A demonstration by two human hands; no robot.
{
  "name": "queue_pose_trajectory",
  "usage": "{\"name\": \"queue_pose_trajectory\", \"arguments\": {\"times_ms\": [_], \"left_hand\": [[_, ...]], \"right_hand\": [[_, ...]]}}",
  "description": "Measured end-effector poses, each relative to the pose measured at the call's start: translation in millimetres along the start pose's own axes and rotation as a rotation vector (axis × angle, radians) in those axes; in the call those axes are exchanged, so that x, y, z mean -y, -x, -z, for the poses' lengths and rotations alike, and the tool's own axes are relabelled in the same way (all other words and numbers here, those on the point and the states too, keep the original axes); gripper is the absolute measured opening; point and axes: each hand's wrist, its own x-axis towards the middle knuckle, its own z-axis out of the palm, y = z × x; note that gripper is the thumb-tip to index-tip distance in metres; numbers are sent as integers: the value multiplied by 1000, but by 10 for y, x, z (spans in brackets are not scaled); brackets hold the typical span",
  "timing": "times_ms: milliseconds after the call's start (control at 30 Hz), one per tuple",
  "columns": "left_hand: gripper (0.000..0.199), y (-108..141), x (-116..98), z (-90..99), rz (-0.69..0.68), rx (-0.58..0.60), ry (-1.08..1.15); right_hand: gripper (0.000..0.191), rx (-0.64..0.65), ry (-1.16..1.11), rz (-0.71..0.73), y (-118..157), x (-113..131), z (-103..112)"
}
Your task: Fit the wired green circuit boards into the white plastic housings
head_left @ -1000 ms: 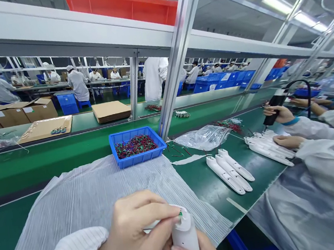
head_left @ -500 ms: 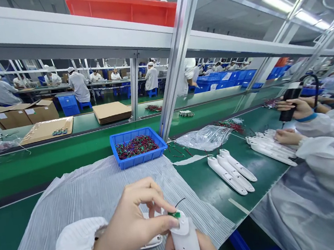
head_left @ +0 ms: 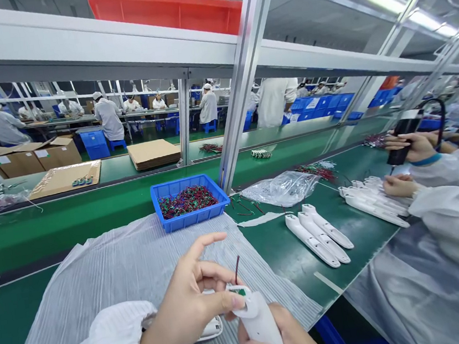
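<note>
As the right hand (head_left: pixel 271 342) grips a white housing (head_left: pixel 256 316) over film (head_left: pixel 99 266), the left (head_left: pixel 186 300) pinches its board (head_left: pixel 239 292).

Plastic housing (head_left: pixel 258 319): showing plain white
Circuit board (head_left: pixel 240 292): showing green
Wire (head_left: pixel 237 270): showing dark red
Tray (head_left: pixel 194 221): showing bright blue
Plastic sheet (head_left: pixel 141 272): showing white ribbed stripes
Crate (head_left: pixel 163 12): showing orange-red

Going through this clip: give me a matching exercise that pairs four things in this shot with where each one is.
Things:
1. red plastic crate
2. blue plastic tray
3. white plastic housing
4. black soldering iron

Places:
A. in a co-worker's hand
B. on the shelf above the bench
C. in the person's right hand
D. on the green bench, full of wired parts

Pairs: 1-B, 2-D, 3-C, 4-A
</note>
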Motion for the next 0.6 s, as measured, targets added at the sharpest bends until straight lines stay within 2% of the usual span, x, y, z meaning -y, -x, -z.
{"name": "queue_pose_trajectory", "arguments": {"times_ms": [67,133,200,267,400,600], "left_hand": [[66,-29,31,-4,-5,-66,-14],[60,-56,52,1,-21,-125,-29],[52,-69,62,8,-32,-151,-44],[42,-70,64,14,-28,-136,-50],[36,-72,65,24,-10,-87,-28],[38,-107,119,19,-33,-119,-59]], "right_hand": [[47,-152,118,160,-33,-1,-54],[60,-293,301,364,-50,13,-106],[61,-336,465,544,-56,37,-133],[61,-310,547,644,-61,59,-136],[61,-292,576,674,-68,82,-127],[62,-315,542,627,-38,84,-169]]}}
